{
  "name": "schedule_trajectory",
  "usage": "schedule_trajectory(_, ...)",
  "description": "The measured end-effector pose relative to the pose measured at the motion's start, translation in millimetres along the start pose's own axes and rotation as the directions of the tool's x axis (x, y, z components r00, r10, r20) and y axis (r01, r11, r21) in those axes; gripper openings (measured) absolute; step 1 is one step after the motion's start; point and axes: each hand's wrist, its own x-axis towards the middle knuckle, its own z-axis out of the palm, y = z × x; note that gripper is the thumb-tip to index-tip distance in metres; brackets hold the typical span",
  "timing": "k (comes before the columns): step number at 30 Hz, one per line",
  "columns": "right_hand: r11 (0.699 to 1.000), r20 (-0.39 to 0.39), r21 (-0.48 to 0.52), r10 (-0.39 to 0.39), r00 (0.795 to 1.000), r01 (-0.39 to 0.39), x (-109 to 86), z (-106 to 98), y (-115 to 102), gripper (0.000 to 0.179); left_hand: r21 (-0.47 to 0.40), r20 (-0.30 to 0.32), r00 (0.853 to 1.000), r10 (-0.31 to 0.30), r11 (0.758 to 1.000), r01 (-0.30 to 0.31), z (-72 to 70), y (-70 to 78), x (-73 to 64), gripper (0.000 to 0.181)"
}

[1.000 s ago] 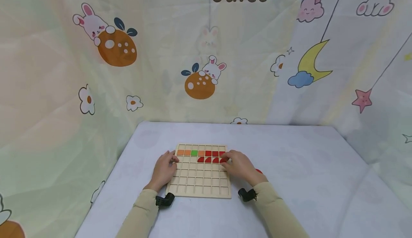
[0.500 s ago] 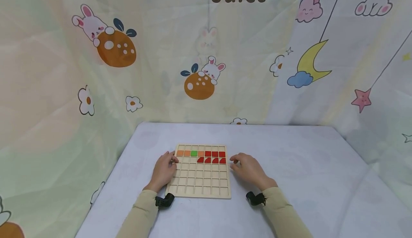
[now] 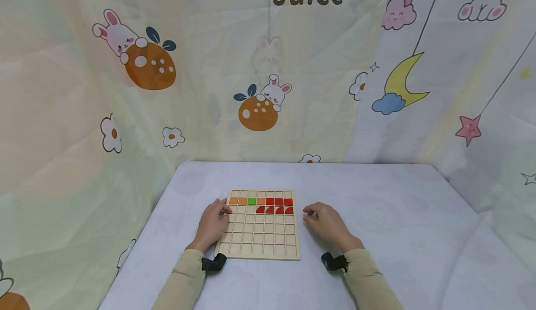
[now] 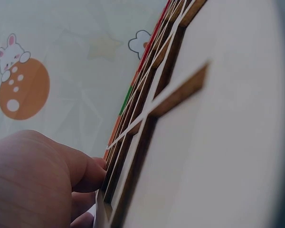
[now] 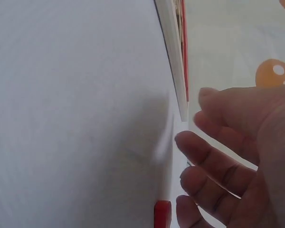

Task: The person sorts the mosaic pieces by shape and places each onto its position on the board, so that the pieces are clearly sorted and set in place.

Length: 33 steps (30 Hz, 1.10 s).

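A wooden grid board [image 3: 258, 238] lies on the white table. One row holds orange tiles [image 3: 233, 201], a green tile [image 3: 251, 201] and red square tiles [image 3: 279, 202]; below it sit several red tiles with a curved edge [image 3: 279, 211] at the right. My left hand [image 3: 211, 224] grips the board's left edge, thumb against the rim in the left wrist view. Right of the board and apart from it, my right hand [image 3: 328, 224] hovers with fingers loosely bent and holds nothing. Beneath it a red block [image 5: 162, 213] shows in the right wrist view; the head view hides it.
The white table [image 3: 385, 207] extends to both sides of the board. Behind it hangs a printed cloth [image 3: 209, 91] with rabbits, oranges and a moon. Each wrist wears a black camera [image 3: 213, 262].
My right hand has let go of the red tile at the right end of the second row and moved right, off the board. The left hand stays at the left edge.
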Motion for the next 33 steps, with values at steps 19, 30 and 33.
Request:
schedule_trajectory(19,0.999,-0.03,0.016,0.036,0.999,-0.036,-1.8,-15,26,0.026,0.009,-0.002,1.0,-0.004,1.0,0.004,0.2,-0.2,1.6,0.013)
schedule_trajectory(30,0.998,0.021,0.037,0.04,0.999,-0.041,-2.4,-30,48,0.019,-0.004,0.012,1.0,0.002,1.0,-0.002,-0.2,0.1,1.6,0.013)
schedule_trajectory(33,0.997,0.045,0.041,0.059,0.997,-0.061,-2.7,-33,54,0.018,-0.004,0.017,1.0,-0.004,1.0,0.004,-0.2,0.2,1.3,0.013)
